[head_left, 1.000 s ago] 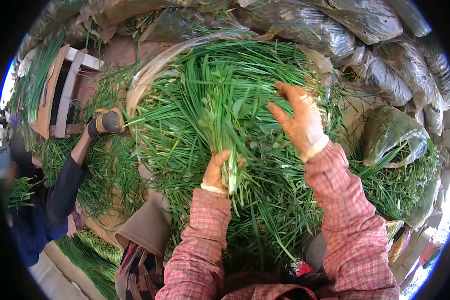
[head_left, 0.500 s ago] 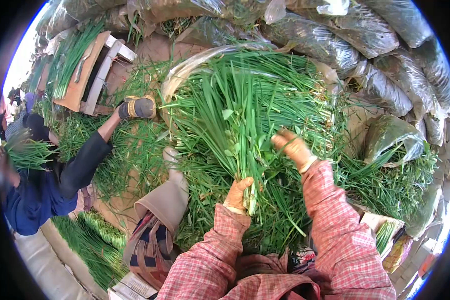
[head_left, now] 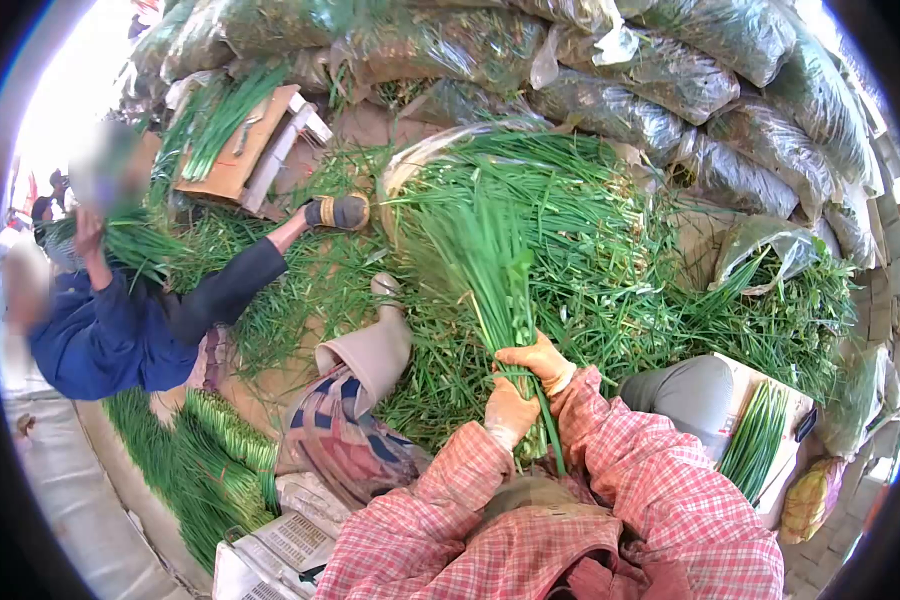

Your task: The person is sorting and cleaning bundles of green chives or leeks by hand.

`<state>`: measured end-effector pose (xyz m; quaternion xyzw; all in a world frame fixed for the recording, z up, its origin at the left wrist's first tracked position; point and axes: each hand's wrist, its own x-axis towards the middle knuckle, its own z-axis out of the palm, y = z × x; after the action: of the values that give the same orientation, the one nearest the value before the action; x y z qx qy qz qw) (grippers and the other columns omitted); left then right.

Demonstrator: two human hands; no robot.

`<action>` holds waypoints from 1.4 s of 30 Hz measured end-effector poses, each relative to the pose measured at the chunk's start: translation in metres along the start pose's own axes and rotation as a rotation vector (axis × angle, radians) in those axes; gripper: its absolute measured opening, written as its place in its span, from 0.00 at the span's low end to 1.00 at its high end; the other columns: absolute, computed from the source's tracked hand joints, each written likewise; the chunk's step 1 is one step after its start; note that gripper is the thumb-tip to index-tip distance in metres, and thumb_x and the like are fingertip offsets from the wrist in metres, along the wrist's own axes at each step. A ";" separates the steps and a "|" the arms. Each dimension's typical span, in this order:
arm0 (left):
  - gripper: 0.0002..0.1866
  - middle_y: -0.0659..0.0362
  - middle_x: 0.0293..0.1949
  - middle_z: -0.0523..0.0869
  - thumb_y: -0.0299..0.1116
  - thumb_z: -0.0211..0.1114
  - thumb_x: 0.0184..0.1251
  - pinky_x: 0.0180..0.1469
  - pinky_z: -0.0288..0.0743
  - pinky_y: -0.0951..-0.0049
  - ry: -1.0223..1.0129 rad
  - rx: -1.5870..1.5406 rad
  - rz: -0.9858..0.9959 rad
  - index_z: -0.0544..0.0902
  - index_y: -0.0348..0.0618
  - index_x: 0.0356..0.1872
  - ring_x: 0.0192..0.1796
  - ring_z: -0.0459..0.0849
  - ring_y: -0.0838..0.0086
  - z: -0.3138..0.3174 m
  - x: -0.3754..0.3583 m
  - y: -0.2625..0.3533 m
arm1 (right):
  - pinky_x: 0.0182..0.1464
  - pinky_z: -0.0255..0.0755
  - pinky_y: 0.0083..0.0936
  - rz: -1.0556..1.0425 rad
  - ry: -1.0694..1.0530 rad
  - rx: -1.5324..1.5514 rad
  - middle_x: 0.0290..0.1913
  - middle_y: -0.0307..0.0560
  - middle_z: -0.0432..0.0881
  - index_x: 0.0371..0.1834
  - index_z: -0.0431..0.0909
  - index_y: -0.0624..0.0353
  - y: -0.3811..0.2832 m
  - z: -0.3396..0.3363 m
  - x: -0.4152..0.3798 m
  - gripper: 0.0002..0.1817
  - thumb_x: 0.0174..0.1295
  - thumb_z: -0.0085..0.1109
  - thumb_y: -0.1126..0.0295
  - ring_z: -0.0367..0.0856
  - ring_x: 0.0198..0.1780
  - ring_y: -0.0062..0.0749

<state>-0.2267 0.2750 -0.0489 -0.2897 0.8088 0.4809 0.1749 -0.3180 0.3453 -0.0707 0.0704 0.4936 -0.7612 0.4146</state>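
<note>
1. Head view: the orange-gloved left hand (head_left: pixel 511 412) grips the long-bladed green leaf bundle (head_left: pixel 492 285) low down; the orange-gloved right hand (head_left: pixel 544 361) clasps just above, probably steadying the loose blades.
2. The bundle slants over the broad green leafy heap (head_left: pixel 595 225).

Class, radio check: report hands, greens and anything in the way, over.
Left hand, right hand: both gripping chive-like bunch low. Leaves pointing forward. Co-worker's shoe beside heap, clear of hands.
</note>
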 end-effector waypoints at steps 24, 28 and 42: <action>0.44 0.51 0.67 0.53 0.64 0.52 0.54 0.63 0.50 0.38 -0.846 -1.676 0.788 0.52 0.52 0.68 0.67 0.53 0.47 -0.140 -0.037 0.075 | 0.27 0.65 0.25 0.102 -0.934 0.473 0.31 0.51 0.73 0.54 0.65 0.65 -0.008 0.079 -0.154 0.35 0.40 0.64 0.61 0.69 0.26 0.30; 0.58 0.49 0.69 0.45 0.74 0.58 0.37 0.63 0.54 0.42 -0.901 -1.630 1.113 0.50 0.51 0.68 0.64 0.61 0.49 -0.144 -0.036 0.075 | 0.32 0.68 0.26 0.198 -0.964 0.756 0.37 0.55 0.73 0.58 0.62 0.64 0.045 0.057 -0.141 0.39 0.40 0.65 0.63 0.73 0.31 0.35; 0.50 0.45 0.51 0.74 0.50 0.64 0.52 0.57 0.67 0.56 -0.649 -1.288 0.815 0.43 0.36 0.67 0.42 0.80 0.66 -0.207 -0.043 0.062 | 0.46 0.66 0.29 0.300 -0.926 0.525 0.47 0.54 0.72 0.63 0.56 0.62 0.039 0.023 -0.138 0.43 0.41 0.67 0.65 0.72 0.45 0.37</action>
<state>-0.2336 0.1286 0.1162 0.1361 0.3258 0.9355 0.0114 -0.1947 0.3977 -0.0151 -0.1013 0.0376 -0.7428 0.6607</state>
